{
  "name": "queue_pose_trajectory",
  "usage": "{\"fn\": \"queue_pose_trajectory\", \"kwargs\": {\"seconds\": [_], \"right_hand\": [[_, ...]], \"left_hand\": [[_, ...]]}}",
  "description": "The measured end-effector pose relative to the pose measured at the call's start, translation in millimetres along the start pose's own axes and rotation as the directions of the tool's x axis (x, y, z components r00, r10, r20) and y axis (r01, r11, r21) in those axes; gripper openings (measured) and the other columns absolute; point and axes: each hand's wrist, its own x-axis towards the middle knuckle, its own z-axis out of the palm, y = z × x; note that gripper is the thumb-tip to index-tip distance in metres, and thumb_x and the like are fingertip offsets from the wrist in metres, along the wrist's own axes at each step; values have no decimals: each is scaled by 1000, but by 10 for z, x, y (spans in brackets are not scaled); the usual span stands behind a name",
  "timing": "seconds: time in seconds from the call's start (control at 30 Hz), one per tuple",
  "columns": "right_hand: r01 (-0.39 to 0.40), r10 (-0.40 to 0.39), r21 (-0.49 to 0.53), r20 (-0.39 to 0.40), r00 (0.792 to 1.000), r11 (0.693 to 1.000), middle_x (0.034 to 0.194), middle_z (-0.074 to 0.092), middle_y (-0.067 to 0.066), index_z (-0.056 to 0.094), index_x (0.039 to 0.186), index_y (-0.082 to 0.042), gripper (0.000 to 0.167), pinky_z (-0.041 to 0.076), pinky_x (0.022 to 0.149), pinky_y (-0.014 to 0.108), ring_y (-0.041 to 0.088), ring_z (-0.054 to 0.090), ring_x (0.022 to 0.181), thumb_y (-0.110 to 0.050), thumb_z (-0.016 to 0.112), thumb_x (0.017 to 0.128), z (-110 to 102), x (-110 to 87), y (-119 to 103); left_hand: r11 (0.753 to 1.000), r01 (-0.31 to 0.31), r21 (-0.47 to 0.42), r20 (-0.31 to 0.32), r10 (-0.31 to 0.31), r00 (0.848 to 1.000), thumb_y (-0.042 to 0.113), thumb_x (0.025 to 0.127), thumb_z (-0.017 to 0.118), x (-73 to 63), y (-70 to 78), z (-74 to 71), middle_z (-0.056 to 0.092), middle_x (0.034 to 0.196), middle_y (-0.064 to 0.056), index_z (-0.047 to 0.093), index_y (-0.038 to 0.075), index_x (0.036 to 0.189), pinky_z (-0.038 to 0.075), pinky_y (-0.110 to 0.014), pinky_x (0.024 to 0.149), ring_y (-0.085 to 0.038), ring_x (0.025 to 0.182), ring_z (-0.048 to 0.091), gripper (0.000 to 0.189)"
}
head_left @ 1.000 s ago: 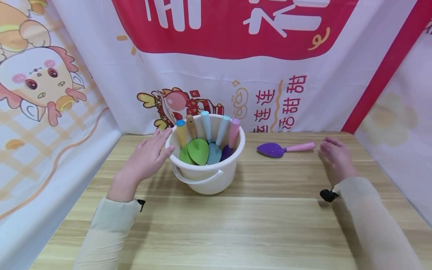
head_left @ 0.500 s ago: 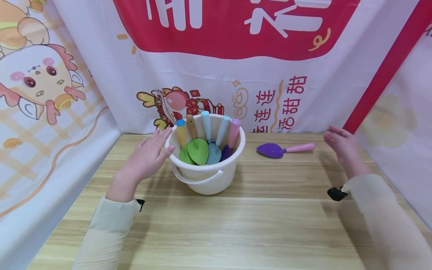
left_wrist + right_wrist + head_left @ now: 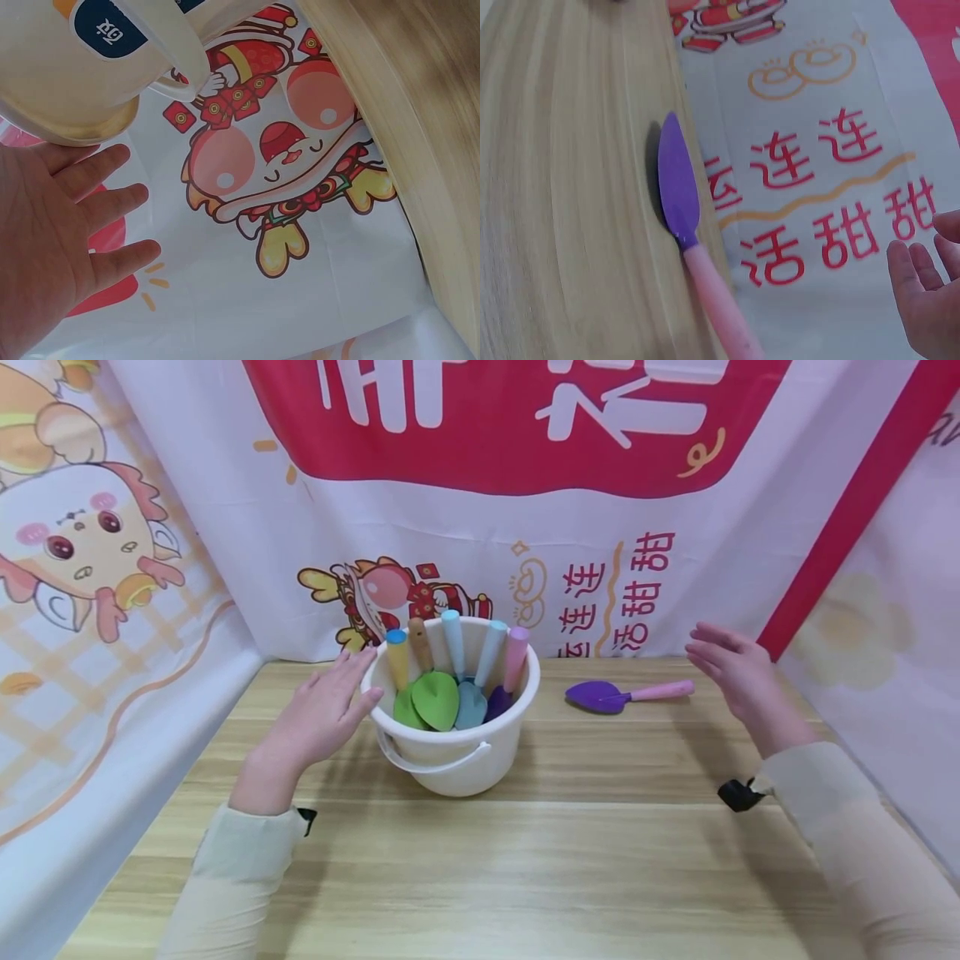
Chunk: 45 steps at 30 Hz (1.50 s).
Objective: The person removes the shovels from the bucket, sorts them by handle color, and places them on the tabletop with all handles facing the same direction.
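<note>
A white bucket [image 3: 450,768] stands on the wooden table with several toy hand trowels upright in it, among them a green-bladed trowel [image 3: 435,702]. My left hand [image 3: 311,714] is at the bucket's left side, fingers extended, fingertips right at the rim. Its spread fingers also show beside the bucket [image 3: 82,82] in the left wrist view. Right of the bucket lies a purple trowel [image 3: 597,697] with a pink handle, flat on the wood. Above and just beyond the handle's end hovers my right hand [image 3: 742,689], holding nothing, its fingers relaxed.
A white cloth with red print [image 3: 450,527] hangs along the table's back edge. Printed cloths also rise at the left [image 3: 172,635] and right sides. Wooden table surface [image 3: 525,877] extends in front of the bucket.
My right hand rises from beside the trowel's handle end, then shifts slightly left toward it. The left hand, bucket and purple trowel stay in place.
</note>
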Motion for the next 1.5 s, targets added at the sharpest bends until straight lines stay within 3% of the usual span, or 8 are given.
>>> {"fn": "queue_pose_trajectory", "kwargs": {"seconds": [0.13,0.33,0.63,0.83,1.07,1.3,1.5], "right_hand": [[-7,9,-77,26,1000,997,150,45,9,36,159,-8,71,50,95,17,4,61,113,-23,70,99,153,-47,-45],[20,-20,-1,114,993,1000,155,40,13,33,159,-1,71,49,100,22,7,63,116,-17,68,100,336,-130,-136],[100,-108,46,216,970,994,132,61,2,42,151,2,58,52,98,24,12,64,116,-14,66,101,674,-277,-277],[102,-78,-81,259,963,992,150,48,11,45,152,-7,53,46,106,28,25,51,136,-21,62,104,852,-338,-378],[166,-115,-156,296,948,974,151,50,11,48,151,-10,51,46,108,32,23,54,132,-21,64,103,1026,-345,-427],[261,-163,-267,341,926,928,148,55,5,53,149,-16,49,42,113,48,25,58,128,-26,65,103,1181,-308,-411],[307,-184,-306,371,910,901,146,57,5,55,147,-17,49,46,108,47,24,57,128,-27,67,101,1276,-277,-367]], "left_hand": [[1000,3,-4,-9,-3,1000,48,111,34,-21,-12,2,22,168,-14,19,11,165,8,-70,118,-37,156,8,68],[1000,2,-4,-7,-2,1000,48,110,34,-13,-26,16,21,168,-13,18,12,165,8,-70,118,-36,156,7,68],[1000,4,-2,-11,-4,1000,48,110,35,16,-44,32,21,169,-12,18,12,165,7,-68,119,-35,156,7,68],[1000,6,0,5,-6,1000,51,110,32,10,-20,2,20,169,-12,16,12,166,6,-69,119,-36,156,6,70],[1000,2,-1,12,-2,1000,51,110,31,17,-12,-5,19,169,-13,15,11,166,6,-69,119,-36,156,6,70],[1000,6,-7,-8,-6,1000,51,110,33,29,-24,22,22,168,-13,18,11,165,8,-69,119,-36,156,9,70],[1000,-2,-2,-12,2,1000,49,110,33,26,-1,19,23,168,-15,19,10,165,9,-69,119,-37,156,10,69]]}}
